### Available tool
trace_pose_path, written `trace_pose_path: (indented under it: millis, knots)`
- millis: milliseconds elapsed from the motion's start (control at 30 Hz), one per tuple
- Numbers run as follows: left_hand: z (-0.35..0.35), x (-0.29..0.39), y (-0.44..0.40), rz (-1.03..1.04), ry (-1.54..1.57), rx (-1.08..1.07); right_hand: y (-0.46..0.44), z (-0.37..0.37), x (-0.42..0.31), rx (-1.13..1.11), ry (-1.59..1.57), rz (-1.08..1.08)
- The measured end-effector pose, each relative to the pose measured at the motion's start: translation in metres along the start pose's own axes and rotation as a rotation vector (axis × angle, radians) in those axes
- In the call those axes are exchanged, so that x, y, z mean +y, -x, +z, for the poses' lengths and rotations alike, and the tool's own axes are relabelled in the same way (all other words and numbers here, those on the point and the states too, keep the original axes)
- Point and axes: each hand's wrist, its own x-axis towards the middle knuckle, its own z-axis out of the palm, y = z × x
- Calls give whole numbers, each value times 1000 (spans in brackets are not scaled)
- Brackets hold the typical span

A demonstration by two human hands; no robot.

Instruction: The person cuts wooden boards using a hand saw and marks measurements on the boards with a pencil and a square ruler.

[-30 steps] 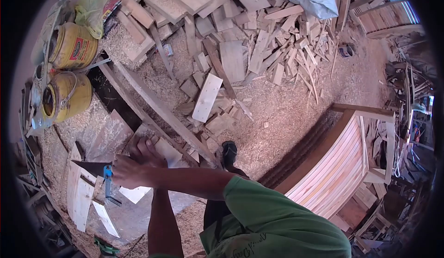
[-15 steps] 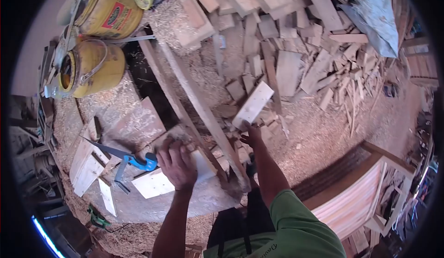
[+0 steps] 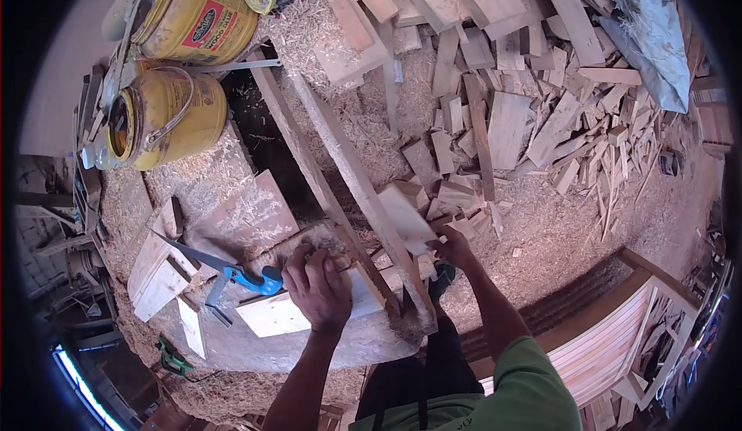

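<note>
The fingers on the underside of the loose board [image 3: 403,218] are hidden, so how far the right hand [image 3: 454,247] wraps around it is hard to make out. The left hand [image 3: 317,288] covers part of the pale board [image 3: 270,317] on the worktop [image 3: 309,351] — its fingers are curled, but I cannot tell whether they clasp the wood or only press on it. The lens's dark edge cuts off the upper glue bucket [image 3: 202,25].

Half a second ago the loose board lay on the offcut pile [image 3: 533,134], with the right hand only at its lower end; now it is nearer the wooden rail [image 3: 352,176] and tilted the other way. The saw [image 3: 251,278], in the right hand a second ago, lies free on the worktop.

The right hand's grip is closed on the loose board's near corner — the rest extends up and left, beside the rail; whether they touch is unclear.
</note>
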Motion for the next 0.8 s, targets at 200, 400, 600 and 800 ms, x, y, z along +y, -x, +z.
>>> trace_pose_path:
  millis: [200,400,600,800]
  knots:
    - [1,0,0,-7,17,0,-85,29,-32,-256,518,-321]
    - [-1,2,-2,-2,21,-18,-173,114,-92,-493,490,-423]
    - [0,-2,0,0,22,-11,-155,138,-127,-388,-447,-185]
    - [0,-3,2,-8,49,3,-51,48,-87,-129,-588,100]
